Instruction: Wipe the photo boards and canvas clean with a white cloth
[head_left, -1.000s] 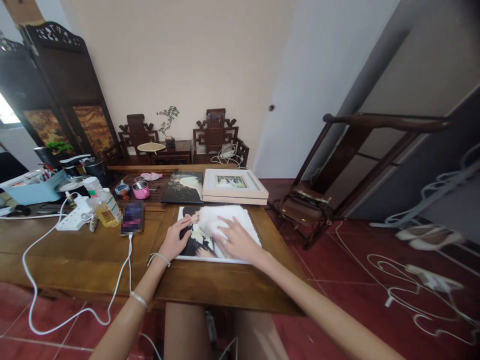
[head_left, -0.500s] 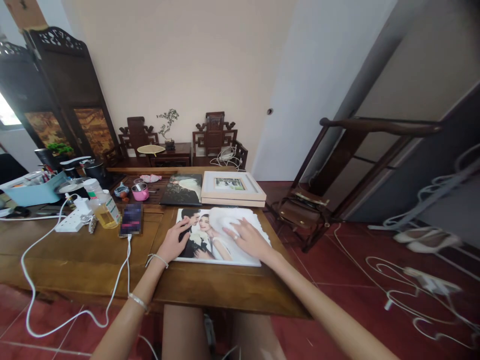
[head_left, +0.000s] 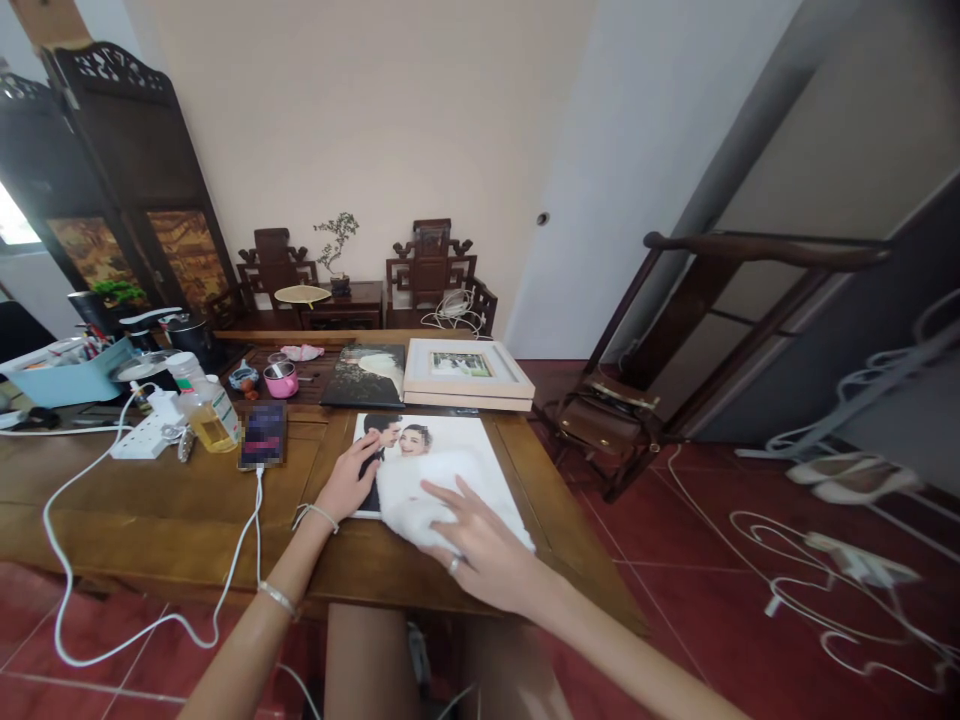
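Note:
A large wedding photo print (head_left: 450,450) lies flat on the wooden table (head_left: 150,500) in front of me. My left hand (head_left: 349,484) rests flat on its left edge, fingers spread, holding it still. My right hand (head_left: 480,548) presses a white cloth (head_left: 416,495) against the near part of the photo, fingers stretched over the cloth. The cloth covers the lower middle of the picture.
Behind the photo lie a dark print (head_left: 367,375) and a white framed picture (head_left: 466,372). A phone (head_left: 263,436) on a white cable, an oil bottle (head_left: 212,415), a power strip (head_left: 142,437) and a pink pot (head_left: 281,381) sit left. A dark wooden rack (head_left: 637,400) stands right.
My right hand has dragged the white cloth from the far part of the photo down to its near edge, uncovering the faces. My left hand has stayed put.

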